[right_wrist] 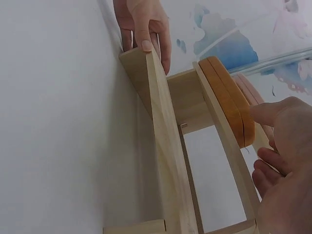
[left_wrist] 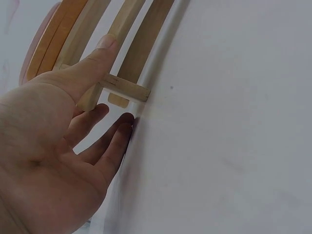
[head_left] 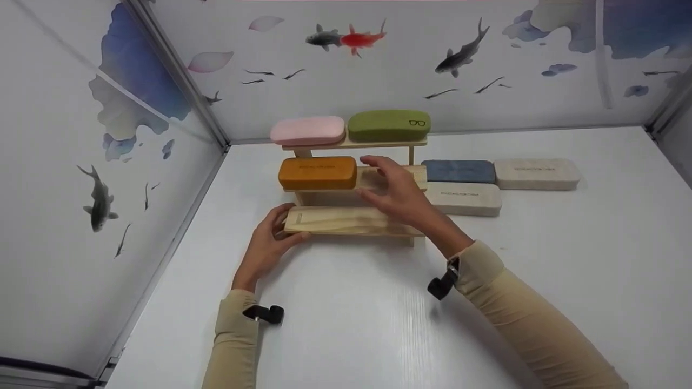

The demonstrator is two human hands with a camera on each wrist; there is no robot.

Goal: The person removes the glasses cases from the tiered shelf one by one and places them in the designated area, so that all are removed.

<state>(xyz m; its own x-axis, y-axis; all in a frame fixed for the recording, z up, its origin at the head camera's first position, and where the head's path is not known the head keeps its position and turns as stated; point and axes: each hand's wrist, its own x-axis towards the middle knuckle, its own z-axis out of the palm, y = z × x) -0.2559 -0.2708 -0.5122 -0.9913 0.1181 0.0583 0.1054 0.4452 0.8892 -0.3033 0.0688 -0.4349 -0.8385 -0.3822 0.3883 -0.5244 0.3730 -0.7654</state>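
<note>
A three-tier wooden rack point(head_left: 346, 221) stands on the white table. My left hand point(head_left: 266, 243) grips the left end of its lowest shelf, thumb along the front edge and fingers round the end. On the middle shelf, at the left, sits an orange glasses case point(head_left: 317, 174). My right hand point(head_left: 401, 197) is over the right part of that shelf, its fingers and thumb spread and nothing between them. In the right wrist view its thumb point(right_wrist: 268, 113) is right at the end of the orange case. The lowest shelf bears no case.
On the top shelf are a pink glasses case point(head_left: 308, 131) and a green one point(head_left: 388, 126). Right of the rack lie a blue case point(head_left: 459, 171) and two off-white cases point(head_left: 536, 174). Panels with painted fish point(head_left: 462, 56) enclose the table at the back and left.
</note>
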